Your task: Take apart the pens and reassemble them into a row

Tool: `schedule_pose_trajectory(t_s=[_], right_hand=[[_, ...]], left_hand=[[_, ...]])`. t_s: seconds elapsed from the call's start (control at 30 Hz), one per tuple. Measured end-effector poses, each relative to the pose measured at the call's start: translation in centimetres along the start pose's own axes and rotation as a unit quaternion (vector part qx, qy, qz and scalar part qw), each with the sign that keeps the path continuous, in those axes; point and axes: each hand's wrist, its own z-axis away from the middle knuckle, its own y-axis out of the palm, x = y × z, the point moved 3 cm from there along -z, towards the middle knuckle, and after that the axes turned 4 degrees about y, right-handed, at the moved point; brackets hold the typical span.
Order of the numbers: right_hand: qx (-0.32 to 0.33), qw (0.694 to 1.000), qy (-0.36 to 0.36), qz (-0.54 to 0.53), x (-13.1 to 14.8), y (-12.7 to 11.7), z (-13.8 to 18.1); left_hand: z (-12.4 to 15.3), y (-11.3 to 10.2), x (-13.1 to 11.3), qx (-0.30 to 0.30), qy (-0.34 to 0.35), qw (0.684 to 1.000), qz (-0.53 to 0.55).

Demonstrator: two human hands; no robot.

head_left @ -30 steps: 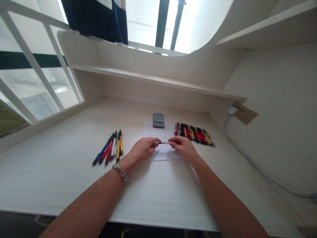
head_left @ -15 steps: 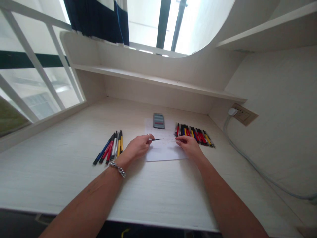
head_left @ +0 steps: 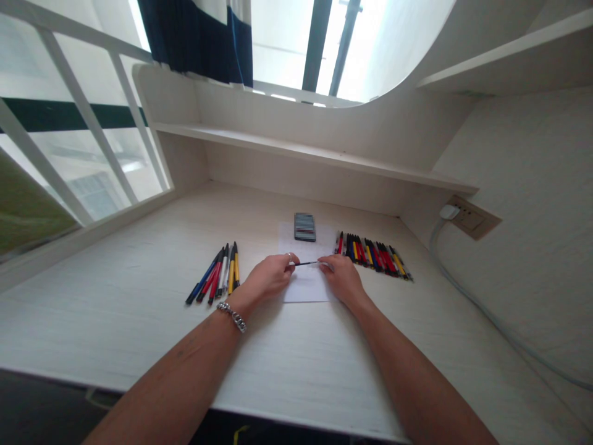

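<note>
Over a white sheet of paper (head_left: 308,287) in the middle of the desk, my left hand (head_left: 269,279) pinches one end of a thin dark pen part (head_left: 306,264). My right hand (head_left: 340,278) is closed on the other end, which looks whitish. A ring shows on my left hand and a chain bracelet (head_left: 234,315) on that wrist. A small fan of several pens (head_left: 217,272) lies left of my left hand. A longer row of several pens (head_left: 375,255) lies right of my right hand.
A dark phone (head_left: 304,226) rests on the far end of the paper. A shelf (head_left: 301,151) runs along the back wall. On the right wall a plug sits in a socket (head_left: 466,216), with its grey cable (head_left: 491,315) trailing down along the desk edge. Window bars stand at left.
My hands were apart half a second ago, the left one holding the thin part alone. Now the right hand has come back to its other end. The view has shifted slightly.
</note>
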Motion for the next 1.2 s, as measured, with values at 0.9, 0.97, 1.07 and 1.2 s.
schedule_pose_trajectory(t_s=[0.9,0.97,1.07,1.2], right_hand=[[0.009,0.995,0.0,-0.095,0.2,-2.8,1.3],[0.002,0.996,0.008,-0.084,-0.1,-2.8,1.3],[-0.001,0.998,0.003,-0.056,0.1,-2.4,1.2],[-0.001,1.0,-0.01,-0.023,0.9,-1.6,1.1]], left_hand=[[0.1,-0.4,-0.4,0.001,-0.038,0.998,-0.046],[0.1,-0.5,-0.3,-0.005,-0.042,0.998,-0.043],[0.1,-0.6,-0.2,-0.004,-0.045,0.998,-0.035],[0.0,-0.3,-0.2,0.003,-0.039,0.999,-0.033]])
